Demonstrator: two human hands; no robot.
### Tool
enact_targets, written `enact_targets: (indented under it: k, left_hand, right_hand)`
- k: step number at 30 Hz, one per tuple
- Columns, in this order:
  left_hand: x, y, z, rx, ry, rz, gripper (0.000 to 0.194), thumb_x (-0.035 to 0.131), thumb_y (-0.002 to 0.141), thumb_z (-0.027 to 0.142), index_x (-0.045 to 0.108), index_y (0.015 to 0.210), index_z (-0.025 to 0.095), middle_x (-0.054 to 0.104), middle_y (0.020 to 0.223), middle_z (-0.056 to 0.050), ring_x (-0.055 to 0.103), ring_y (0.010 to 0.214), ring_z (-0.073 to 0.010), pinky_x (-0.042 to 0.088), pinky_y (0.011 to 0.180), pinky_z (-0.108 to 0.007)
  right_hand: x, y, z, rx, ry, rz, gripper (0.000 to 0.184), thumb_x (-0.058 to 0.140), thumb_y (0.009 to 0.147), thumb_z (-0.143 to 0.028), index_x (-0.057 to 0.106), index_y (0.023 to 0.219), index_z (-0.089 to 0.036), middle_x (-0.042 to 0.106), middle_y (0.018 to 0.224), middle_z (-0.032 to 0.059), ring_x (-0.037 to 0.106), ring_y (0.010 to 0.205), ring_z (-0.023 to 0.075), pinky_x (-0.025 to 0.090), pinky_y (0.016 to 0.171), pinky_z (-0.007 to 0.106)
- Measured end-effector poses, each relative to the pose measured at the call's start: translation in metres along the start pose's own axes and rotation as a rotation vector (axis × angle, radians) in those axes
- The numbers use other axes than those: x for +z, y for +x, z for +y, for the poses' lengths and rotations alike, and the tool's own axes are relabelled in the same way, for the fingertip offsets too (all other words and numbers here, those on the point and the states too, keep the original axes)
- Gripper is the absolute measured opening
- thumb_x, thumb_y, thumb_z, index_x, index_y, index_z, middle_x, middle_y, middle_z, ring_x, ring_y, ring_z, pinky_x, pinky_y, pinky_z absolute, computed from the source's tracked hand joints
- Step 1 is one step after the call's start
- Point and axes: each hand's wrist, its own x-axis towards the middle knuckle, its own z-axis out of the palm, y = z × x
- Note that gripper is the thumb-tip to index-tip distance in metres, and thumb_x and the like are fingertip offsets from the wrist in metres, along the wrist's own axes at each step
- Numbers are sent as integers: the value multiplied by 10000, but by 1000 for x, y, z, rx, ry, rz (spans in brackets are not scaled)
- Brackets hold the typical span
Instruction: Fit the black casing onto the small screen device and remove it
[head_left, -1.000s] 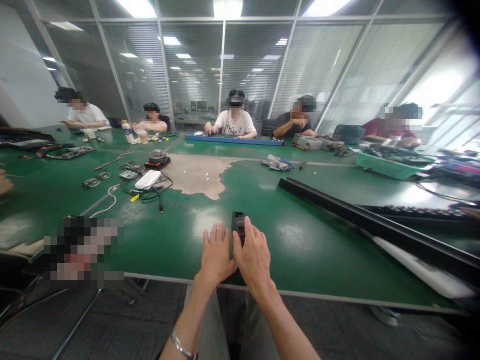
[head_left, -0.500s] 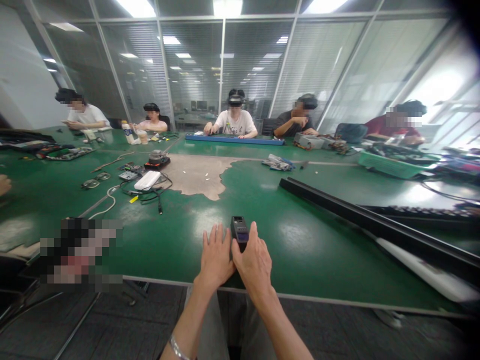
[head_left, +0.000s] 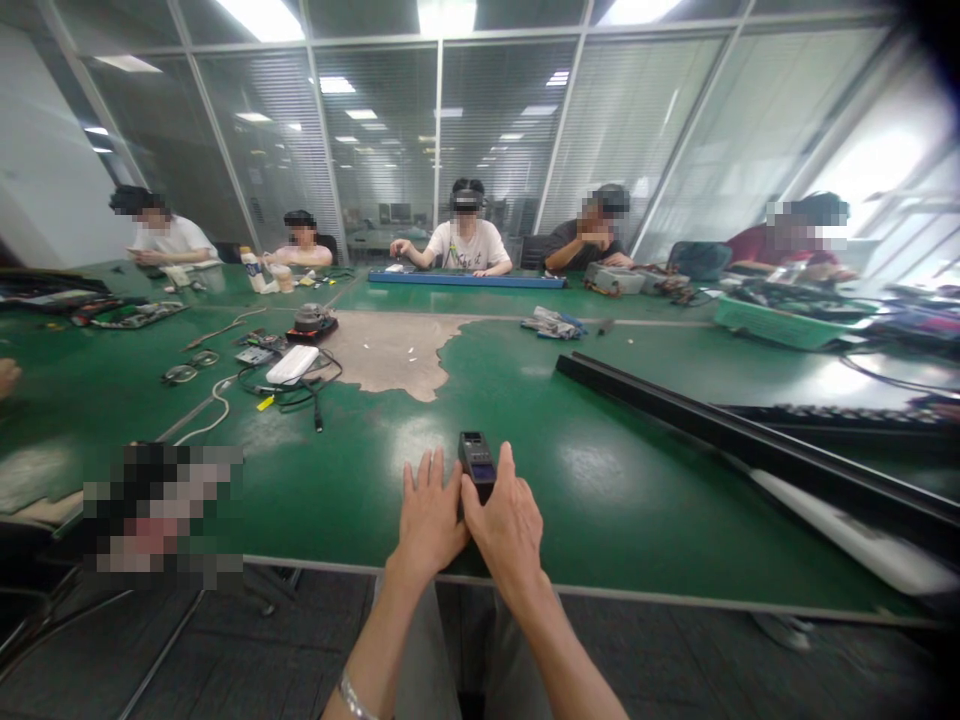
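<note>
Here you are, both hands in close on the device [head_left: 474, 447], which sits on the table [head_left: 360, 460] near your edge, tilted slightly off straight. Careful: your right hand [head_left: 510, 520] has its thumb right over the near end, so one stray press could hit something beside the screen [head_left: 484, 471] (buttons may be hiding there; I can't tell). Uneven pressure from the two sides could twist it or skid it over the smooth top, and a hard pull back could bring it to the edge. That bracelet [head_left: 354, 697] might knock the rim if your arm drops.

Now the pose! Your left hand [head_left: 429, 515] is open and flat, palm down, fingers forward and slightly spread, index alongside the device, gripping nothing visible. Your right is half open, index stretched ahead, thumb angled inward, the other fingers loosely bent; whether it really grips the device, I can't tell. Both wrists come in low, from either side.
</note>
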Motion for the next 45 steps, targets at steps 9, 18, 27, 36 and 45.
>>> enact_targets:
  k: [9,18,27,36,45]
  left_hand:
    - [-1,1,0,7,10,-10,668,465,906,499,326,1501,229,228,1603,-136,128,1481,-354,93,1165,-613]
    - [-2,2,1,5,12,-21,688,448,913,566,304,1513,260,222,1605,-134,138,1477,-369,114,1151,-635]
    - [3,2,1,3,7,22,776,329,902,717,371,1488,209,248,1594,-149,166,1473,-367,117,1166,-616]
    - [2,4,3,-23,-24,21,775,246,921,719,369,1490,206,274,1587,-141,183,1471,-355,127,1168,-608]
    - [1,4,4,-37,2,3,763,251,925,712,320,1514,231,249,1598,-128,172,1475,-346,120,1174,-588]
  right_hand:
    - [-7,5,-3,-9,60,59,744,463,928,-471,248,1505,-54,676,1075,188,629,967,292,476,800,374]
    - [-20,11,-7,-12,88,99,778,493,905,-453,225,1514,-50,680,1037,185,634,936,299,485,780,385]
    - [-35,21,4,12,65,145,771,447,923,-480,199,1522,-63,659,1118,203,631,959,305,479,784,389]
    - [-34,23,37,107,-56,122,764,418,937,-476,177,1526,-55,673,1039,195,641,929,310,470,756,377]
    - [-23,14,63,107,-92,143,746,430,928,-440,227,1503,-10,674,1024,212,633,943,325,474,744,390]
